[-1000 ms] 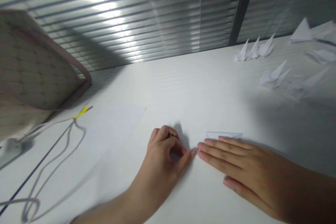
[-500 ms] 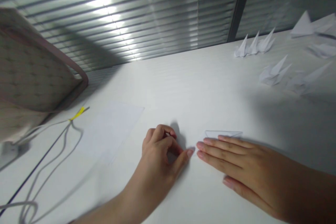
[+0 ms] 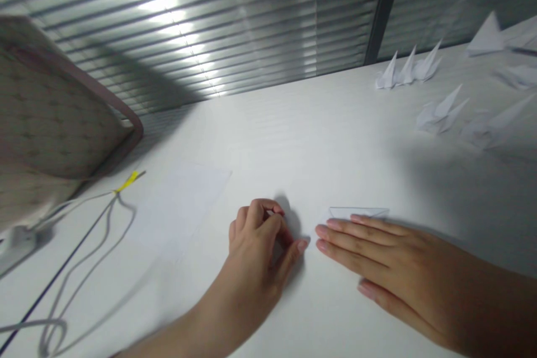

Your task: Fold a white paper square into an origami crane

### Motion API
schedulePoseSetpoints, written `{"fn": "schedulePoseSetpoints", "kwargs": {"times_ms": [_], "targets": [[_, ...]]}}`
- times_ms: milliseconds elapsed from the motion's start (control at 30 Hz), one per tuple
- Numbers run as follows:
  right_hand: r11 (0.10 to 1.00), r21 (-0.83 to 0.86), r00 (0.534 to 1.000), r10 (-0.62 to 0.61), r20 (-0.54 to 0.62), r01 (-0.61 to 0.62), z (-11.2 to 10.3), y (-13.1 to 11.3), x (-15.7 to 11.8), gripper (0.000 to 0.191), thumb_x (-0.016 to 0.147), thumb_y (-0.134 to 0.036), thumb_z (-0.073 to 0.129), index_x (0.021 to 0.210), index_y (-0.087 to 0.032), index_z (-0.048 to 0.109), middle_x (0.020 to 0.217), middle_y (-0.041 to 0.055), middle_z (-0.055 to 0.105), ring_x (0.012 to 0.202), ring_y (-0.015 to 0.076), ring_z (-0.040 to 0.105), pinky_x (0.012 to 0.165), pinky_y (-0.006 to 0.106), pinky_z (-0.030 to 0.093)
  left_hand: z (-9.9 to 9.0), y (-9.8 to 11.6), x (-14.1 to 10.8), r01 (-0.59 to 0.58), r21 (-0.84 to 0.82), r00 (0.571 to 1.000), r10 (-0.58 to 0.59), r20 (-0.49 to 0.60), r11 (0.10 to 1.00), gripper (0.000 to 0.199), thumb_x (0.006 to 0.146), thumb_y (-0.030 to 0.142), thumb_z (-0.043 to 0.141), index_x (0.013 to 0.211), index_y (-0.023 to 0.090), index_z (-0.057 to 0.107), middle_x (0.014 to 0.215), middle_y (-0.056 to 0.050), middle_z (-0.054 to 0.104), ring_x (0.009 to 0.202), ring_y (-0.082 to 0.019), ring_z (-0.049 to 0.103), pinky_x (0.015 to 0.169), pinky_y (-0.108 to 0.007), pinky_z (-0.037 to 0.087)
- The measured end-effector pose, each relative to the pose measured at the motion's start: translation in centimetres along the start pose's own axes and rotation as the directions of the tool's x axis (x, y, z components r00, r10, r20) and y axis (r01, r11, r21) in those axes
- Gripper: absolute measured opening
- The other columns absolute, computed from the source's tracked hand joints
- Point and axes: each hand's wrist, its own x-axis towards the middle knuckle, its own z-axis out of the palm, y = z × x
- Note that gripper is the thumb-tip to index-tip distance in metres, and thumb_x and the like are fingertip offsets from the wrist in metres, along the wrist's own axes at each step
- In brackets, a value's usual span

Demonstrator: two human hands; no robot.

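Left hand [image 3: 255, 249] sat at lower centre of the frame, fingers curled in & thumb angled out, grip part-closed; couldn't tell if it had hold of anything, the fingertips too hidden. Right hand [image 3: 394, 251] lay flat & open just to the right, holding nothing in a grip, fingers resting on a folded white paper triangle [image 3: 356, 213] w/ its top edge showing past them. Both were on a smooth white desk [image 3: 314, 123]. Thin paper on that surface could slide if right-hand pressure eased or shifted, since nothing else pinned it, & a tight pinch from the left could crease or tear paper. Loose white paper sheet [image 3: 180, 207], left of centre, was pale on pale, so easy to nudge unnoticed. Grey cable [image 3: 86, 257] w/ yellow tag [image 3: 128, 182], lower left, could snag the forearm if it swung wide. Beige patterned cushion [image 3: 54, 112] at upper left overhung the desk & could get bumped. White folded paper cranes [image 3: 406, 70] stood well apart, upper right, below the slatted blind [image 3: 188, 28]
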Motion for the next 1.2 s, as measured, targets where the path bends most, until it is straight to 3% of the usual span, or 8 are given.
{"fn": "schedulePoseSetpoints", "kwargs": {"times_ms": [200, 400, 633, 967, 1200], "targets": [[1.000, -0.007, 1.000, -0.004, -0.020, 0.004, 0.0, 0.1, 0.0, 0.051, 0.092, -0.023, 0.044, 0.142, -0.020, 0.037, 0.146, -0.0053, 0.035, 0.131, 0.0135, 0.043, 0.108, 0.032, 0.040, -0.3, 0.0, 0.2, 0.027, -0.003, 0.999, -0.027, 0.021, 1.000, 0.018, 0.087, 0.030, 0.053, 0.072, 0.020, 0.052, 0.095, -0.007, 0.049, 0.091, -0.025, 0.045, 0.078, -0.042, 0.041], [0.999, -0.045, 0.999, -0.027, -0.019, 0.026, 0.2, 0.1, -0.1, 0.052, 0.092, -0.025, 0.044, 0.143, -0.019, 0.036, 0.146, -0.0036, 0.034, 0.131, 0.0144, 0.043, 0.107, 0.032, 0.042, -1.7, -0.6, 0.2, 0.116, -0.178, 0.989, -0.097, 0.114, 0.977, 0.026, 0.094, 0.035, 0.041, 0.075, 0.022, 0.053, 0.095, -0.005, 0.050, 0.093, -0.022, 0.047, 0.083, -0.038, 0.042], [0.998, -0.061, 0.999, -0.030, -0.032, 0.028, 0.3, 0.1, -0.3, 0.053, 0.092, -0.024, 0.045, 0.143, -0.020, 0.035, 0.147, -0.0037, 0.035, 0.132, 0.0138, 0.042, 0.108, 0.032, 0.041, -1.6, -0.1, 0.3, 0.106, -0.200, 0.983, -0.072, 0.169, 0.974, 0.021, 0.094, 0.033, 0.040, 0.080, 0.023, 0.052, 0.102, -0.004, 0.049, 0.100, -0.023, 0.044, 0.090, -0.042, 0.040], [1.000, 0.014, 0.996, 0.005, -0.086, -0.003, 0.6, 0.1, -0.5, 0.051, 0.094, -0.025, 0.043, 0.144, -0.024, 0.034, 0.148, -0.0091, 0.035, 0.135, 0.0057, 0.035, 0.115, 0.023, 0.022, -1.6, 0.6, -0.3, 0.033, -0.062, 0.983, -0.022, 0.180, 0.997, 0.020, 0.096, 0.029, 0.038, 0.082, 0.022, 0.051, 0.106, -0.005, 0.047, 0.100, -0.024, 0.042, 0.088, -0.044, 0.039], [0.997, 0.072, 0.997, 0.005, -0.075, 0.000, 0.5, 0.2, -0.4, 0.051, 0.094, -0.024, 0.043, 0.144, -0.023, 0.034, 0.149, -0.0071, 0.034, 0.135, 0.0078, 0.035, 0.116, 0.025, 0.022, -0.4, 1.1, -0.3, -0.006, 0.115, 0.996, -0.004, 0.086, 0.993, 0.015, 0.094, 0.020, 0.038, 0.085, 0.020, 0.050, 0.104, -0.008, 0.048, 0.091, -0.024, 0.043, 0.079, -0.044, 0.040]]}}
